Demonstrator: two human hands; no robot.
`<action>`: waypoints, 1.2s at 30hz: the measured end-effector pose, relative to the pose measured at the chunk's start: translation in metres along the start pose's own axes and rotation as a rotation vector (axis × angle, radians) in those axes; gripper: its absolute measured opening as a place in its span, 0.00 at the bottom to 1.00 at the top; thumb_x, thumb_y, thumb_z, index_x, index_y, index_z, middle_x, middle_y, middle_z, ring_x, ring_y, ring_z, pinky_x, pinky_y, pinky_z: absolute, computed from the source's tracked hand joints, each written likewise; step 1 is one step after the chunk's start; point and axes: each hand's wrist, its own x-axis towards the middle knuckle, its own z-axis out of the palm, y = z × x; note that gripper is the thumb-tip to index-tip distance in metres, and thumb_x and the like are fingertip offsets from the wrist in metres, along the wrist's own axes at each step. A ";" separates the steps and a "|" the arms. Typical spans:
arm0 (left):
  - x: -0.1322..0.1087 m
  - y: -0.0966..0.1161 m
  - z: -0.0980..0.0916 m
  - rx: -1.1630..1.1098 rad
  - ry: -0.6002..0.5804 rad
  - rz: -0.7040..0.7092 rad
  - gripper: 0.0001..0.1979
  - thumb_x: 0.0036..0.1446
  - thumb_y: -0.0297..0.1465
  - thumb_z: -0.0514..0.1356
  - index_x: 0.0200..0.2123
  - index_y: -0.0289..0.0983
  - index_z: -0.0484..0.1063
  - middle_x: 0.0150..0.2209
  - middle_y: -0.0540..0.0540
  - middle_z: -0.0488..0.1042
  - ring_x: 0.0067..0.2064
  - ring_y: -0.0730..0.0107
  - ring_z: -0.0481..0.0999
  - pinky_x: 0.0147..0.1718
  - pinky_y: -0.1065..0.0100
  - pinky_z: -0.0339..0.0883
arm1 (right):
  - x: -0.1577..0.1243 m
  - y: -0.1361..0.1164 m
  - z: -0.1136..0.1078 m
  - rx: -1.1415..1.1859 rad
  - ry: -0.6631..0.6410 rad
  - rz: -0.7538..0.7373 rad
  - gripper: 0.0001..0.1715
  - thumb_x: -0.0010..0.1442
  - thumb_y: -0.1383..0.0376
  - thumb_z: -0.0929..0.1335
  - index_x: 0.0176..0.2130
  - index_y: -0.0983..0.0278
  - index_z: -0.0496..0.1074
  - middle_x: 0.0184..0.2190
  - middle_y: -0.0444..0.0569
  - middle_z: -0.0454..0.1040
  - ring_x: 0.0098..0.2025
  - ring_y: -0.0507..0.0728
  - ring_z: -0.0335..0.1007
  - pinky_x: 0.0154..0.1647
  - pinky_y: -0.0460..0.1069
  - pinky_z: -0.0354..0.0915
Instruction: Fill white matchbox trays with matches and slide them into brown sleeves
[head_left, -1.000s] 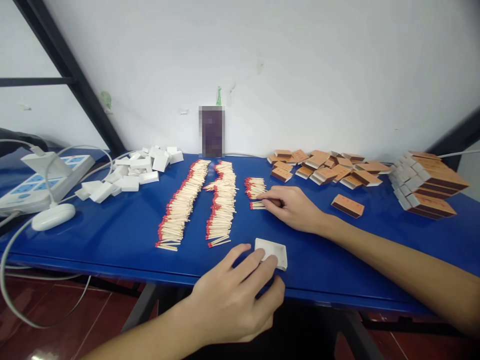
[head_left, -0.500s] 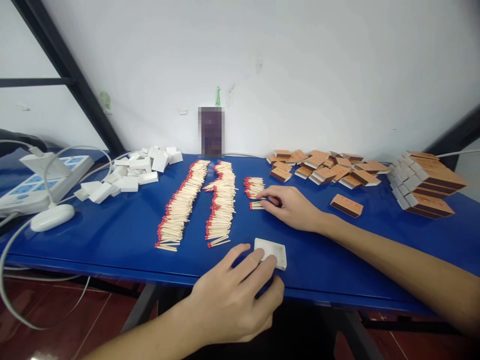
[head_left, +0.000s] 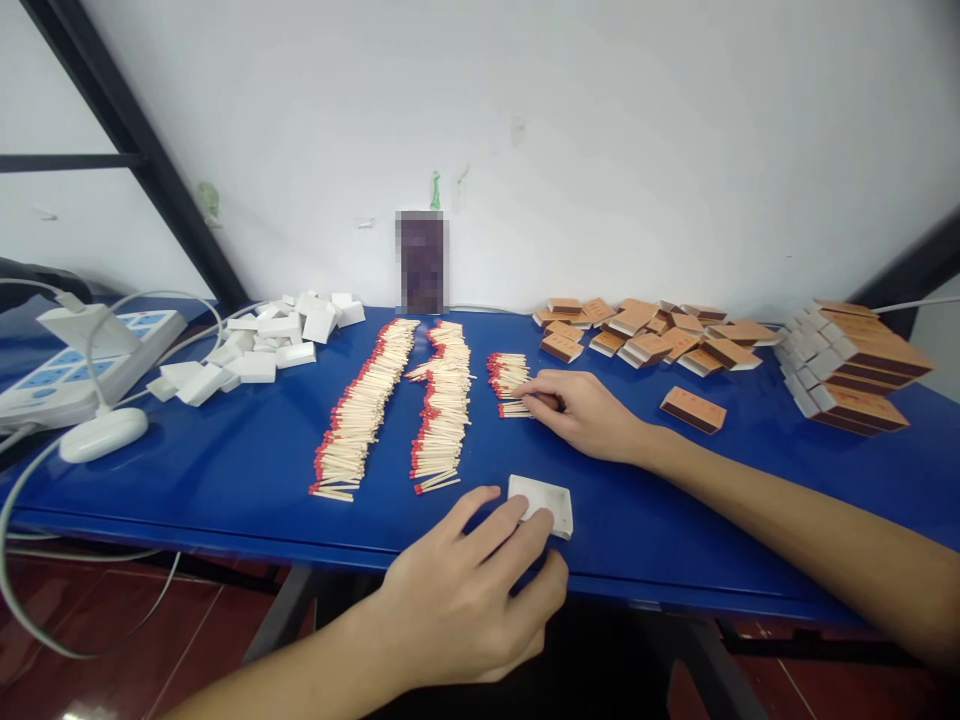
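My left hand (head_left: pixel 480 590) is at the front edge of the blue table, its curled fingertips on the near-left side of an empty white matchbox tray (head_left: pixel 556 505). The tray lies open side up. My right hand (head_left: pixel 589 412) has thumb and forefinger closed at the short row of matches (head_left: pixel 508 370), pinching at the stick ends. The row's red heads point left. Two longer rows of matches, a middle one (head_left: pixel 442 410) and a left one (head_left: pixel 365 410), run from back to front.
White trays (head_left: pixel 259 345) are heaped at the back left, near a power strip (head_left: pixel 112 370) with cables. Orange matchbox sleeves (head_left: pixel 645 335) are piled at the back right. One orange matchbox (head_left: pixel 694 409) lies alone, left of stacked matchboxes (head_left: pixel 855 370).
My right thumb and forefinger have closed together at the short row, with the thumb shifting slightly up. My left hand and the tray have stayed put.
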 end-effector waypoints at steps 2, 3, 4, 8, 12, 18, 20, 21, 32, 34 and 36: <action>0.000 0.000 0.000 0.000 0.000 0.000 0.11 0.61 0.33 0.58 0.44 0.35 0.75 0.48 0.40 0.76 0.51 0.56 0.73 0.53 0.54 0.64 | 0.000 0.000 0.000 0.014 -0.003 0.015 0.16 0.66 0.63 0.62 0.43 0.65 0.79 0.23 0.44 0.67 0.25 0.52 0.61 0.29 0.48 0.56; 0.000 0.000 0.001 0.001 0.001 0.000 0.11 0.61 0.33 0.58 0.44 0.35 0.75 0.48 0.40 0.76 0.51 0.56 0.73 0.53 0.54 0.64 | 0.000 0.000 0.000 0.023 -0.001 0.024 0.17 0.66 0.63 0.62 0.42 0.65 0.79 0.22 0.43 0.66 0.25 0.52 0.61 0.29 0.48 0.56; 0.001 0.000 0.001 0.001 0.003 0.001 0.11 0.61 0.33 0.58 0.44 0.35 0.75 0.48 0.40 0.76 0.51 0.56 0.73 0.53 0.54 0.65 | 0.001 0.000 0.000 0.034 0.001 0.033 0.17 0.66 0.63 0.63 0.42 0.65 0.79 0.21 0.43 0.65 0.24 0.52 0.60 0.29 0.48 0.55; 0.001 0.001 0.001 0.004 0.009 -0.001 0.11 0.61 0.33 0.58 0.44 0.35 0.75 0.48 0.40 0.76 0.51 0.56 0.73 0.53 0.54 0.65 | 0.001 -0.001 0.000 0.074 0.010 0.042 0.16 0.66 0.62 0.63 0.40 0.65 0.79 0.22 0.43 0.66 0.24 0.51 0.60 0.28 0.48 0.55; 0.000 0.002 0.001 0.007 -0.005 0.001 0.12 0.60 0.33 0.59 0.45 0.34 0.74 0.49 0.40 0.75 0.51 0.56 0.73 0.53 0.54 0.65 | 0.000 -0.002 -0.001 0.073 0.014 0.021 0.16 0.66 0.62 0.63 0.39 0.66 0.79 0.22 0.44 0.68 0.24 0.51 0.60 0.28 0.48 0.55; 0.001 0.001 0.001 0.005 0.006 0.005 0.11 0.61 0.33 0.58 0.44 0.34 0.75 0.48 0.40 0.75 0.51 0.56 0.73 0.53 0.54 0.65 | -0.001 -0.002 -0.001 0.048 0.035 0.017 0.17 0.66 0.63 0.63 0.39 0.66 0.80 0.21 0.43 0.67 0.23 0.51 0.60 0.27 0.47 0.55; 0.000 0.000 0.001 0.002 0.005 0.004 0.11 0.61 0.33 0.58 0.44 0.34 0.75 0.48 0.40 0.75 0.51 0.56 0.73 0.53 0.54 0.65 | -0.001 -0.002 -0.001 0.026 0.041 0.027 0.17 0.66 0.63 0.63 0.41 0.66 0.80 0.21 0.43 0.67 0.23 0.51 0.60 0.27 0.47 0.55; 0.000 0.000 0.001 0.002 0.004 0.004 0.11 0.61 0.33 0.58 0.44 0.35 0.75 0.48 0.40 0.75 0.51 0.56 0.73 0.53 0.54 0.65 | -0.001 -0.001 -0.001 0.013 0.040 0.029 0.17 0.66 0.64 0.63 0.42 0.66 0.80 0.21 0.43 0.67 0.24 0.51 0.60 0.27 0.47 0.55; 0.000 0.000 0.001 0.006 -0.002 0.010 0.12 0.61 0.33 0.58 0.45 0.35 0.75 0.49 0.40 0.75 0.51 0.56 0.73 0.53 0.54 0.65 | 0.000 0.000 0.000 -0.047 0.009 0.022 0.18 0.66 0.65 0.63 0.46 0.66 0.79 0.23 0.45 0.70 0.26 0.53 0.63 0.30 0.48 0.56; 0.000 0.000 0.001 0.006 0.002 0.006 0.11 0.61 0.33 0.58 0.44 0.35 0.75 0.48 0.40 0.75 0.51 0.56 0.73 0.53 0.54 0.65 | -0.001 0.000 0.000 -0.047 0.015 0.022 0.18 0.66 0.65 0.62 0.45 0.65 0.80 0.24 0.45 0.70 0.27 0.53 0.63 0.30 0.48 0.56; 0.000 0.001 0.002 0.002 0.002 0.001 0.11 0.61 0.32 0.58 0.44 0.34 0.75 0.48 0.40 0.75 0.51 0.55 0.73 0.53 0.54 0.65 | -0.001 0.000 0.000 -0.049 0.018 0.024 0.18 0.66 0.65 0.62 0.45 0.65 0.80 0.24 0.45 0.70 0.27 0.53 0.63 0.30 0.48 0.56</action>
